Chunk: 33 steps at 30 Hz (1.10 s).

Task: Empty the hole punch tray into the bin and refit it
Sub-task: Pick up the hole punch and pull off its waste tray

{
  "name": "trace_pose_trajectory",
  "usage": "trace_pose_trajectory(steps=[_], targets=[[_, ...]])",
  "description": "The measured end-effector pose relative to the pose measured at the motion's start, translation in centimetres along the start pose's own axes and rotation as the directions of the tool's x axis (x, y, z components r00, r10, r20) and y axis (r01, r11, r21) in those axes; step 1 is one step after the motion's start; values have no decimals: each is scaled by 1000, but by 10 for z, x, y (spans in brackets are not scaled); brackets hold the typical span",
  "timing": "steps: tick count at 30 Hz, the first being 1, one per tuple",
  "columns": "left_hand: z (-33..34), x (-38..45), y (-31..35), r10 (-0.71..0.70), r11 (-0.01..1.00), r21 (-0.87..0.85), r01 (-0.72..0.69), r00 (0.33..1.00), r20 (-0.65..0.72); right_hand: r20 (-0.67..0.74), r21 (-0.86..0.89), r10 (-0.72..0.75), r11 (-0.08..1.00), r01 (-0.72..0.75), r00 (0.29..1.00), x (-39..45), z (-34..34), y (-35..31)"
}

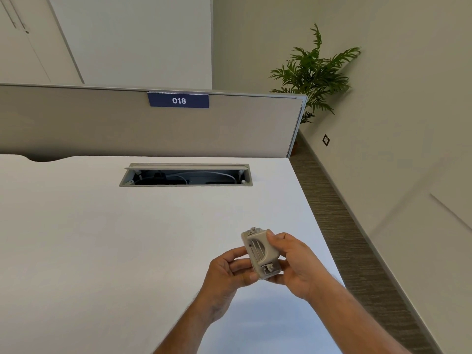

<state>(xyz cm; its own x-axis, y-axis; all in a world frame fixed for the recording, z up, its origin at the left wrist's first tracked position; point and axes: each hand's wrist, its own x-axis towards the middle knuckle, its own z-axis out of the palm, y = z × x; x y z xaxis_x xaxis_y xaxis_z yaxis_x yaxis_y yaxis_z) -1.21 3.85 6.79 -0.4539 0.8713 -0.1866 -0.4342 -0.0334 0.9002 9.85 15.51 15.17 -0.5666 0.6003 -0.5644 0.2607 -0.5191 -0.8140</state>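
A small grey hole punch (260,252) is held up above the white desk (102,238), near its right edge. My right hand (293,264) grips it from the right, thumb on the curved lever. My left hand (227,269) holds its left and bottom side with the fingertips. The underside, where the tray sits, is turned away from me, so the tray is hidden. No bin is in view.
An open cable hatch (186,175) with cables inside is set in the desk at the back. Behind it stands a grey partition (127,123) with a blue "018" label (178,100). A potted plant (314,72) stands in the corner; carpeted floor (357,238) runs along the right.
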Motion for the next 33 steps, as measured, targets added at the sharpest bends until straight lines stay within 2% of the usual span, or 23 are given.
trace_pose_trajectory(steps=[3, 5, 8, 12, 15, 19, 22, 25, 29, 33], targets=[[0, 1, 7, 10, 995, 96, -11, 1000, 3, -3, 15, -9, 1000, 9, 1000, 0, 0, -1], [1, 2, 9, 85, 949, 308, -66, 995, -47, -13, 18, -11, 1000, 11, 1000, 0, 0, -3], [5, 4, 14, 244, 786, 593, -173, 969, -42, -17, 19, -5, 1000, 6, 1000, -2, 1, -4], [9, 10, 17, 336, 596, 744, -303, 935, 111, -15, -5, -4, 1000, 4, 1000, -2, 3, -2], [10, 13, 18, 391, 513, 786, -347, 909, 146, -9, -25, 1, 1000, -1, 1000, -1, 3, 2], [10, 12, 18, 431, 500, 796, -341, 895, 113, 22, 39, 13, 999, -14, 1000, 1, 0, 6], [12, 10, 18, 486, 462, 803, -377, 865, 127, 96, 178, 114, 975, -130, 989, 7, -4, 8], [16, 8, 17, 490, 448, 802, -395, 859, 149, 242, 261, 223, 923, -284, 944, 10, -4, 12], [17, 6, 17, 469, 457, 803, -382, 871, 147, 339, 375, 198, 868, -325, 920, 12, -1, 17], [16, 6, 17, 477, 445, 806, -390, 865, 155, 353, 424, 199, 837, -346, 914, 14, 1, 20]])
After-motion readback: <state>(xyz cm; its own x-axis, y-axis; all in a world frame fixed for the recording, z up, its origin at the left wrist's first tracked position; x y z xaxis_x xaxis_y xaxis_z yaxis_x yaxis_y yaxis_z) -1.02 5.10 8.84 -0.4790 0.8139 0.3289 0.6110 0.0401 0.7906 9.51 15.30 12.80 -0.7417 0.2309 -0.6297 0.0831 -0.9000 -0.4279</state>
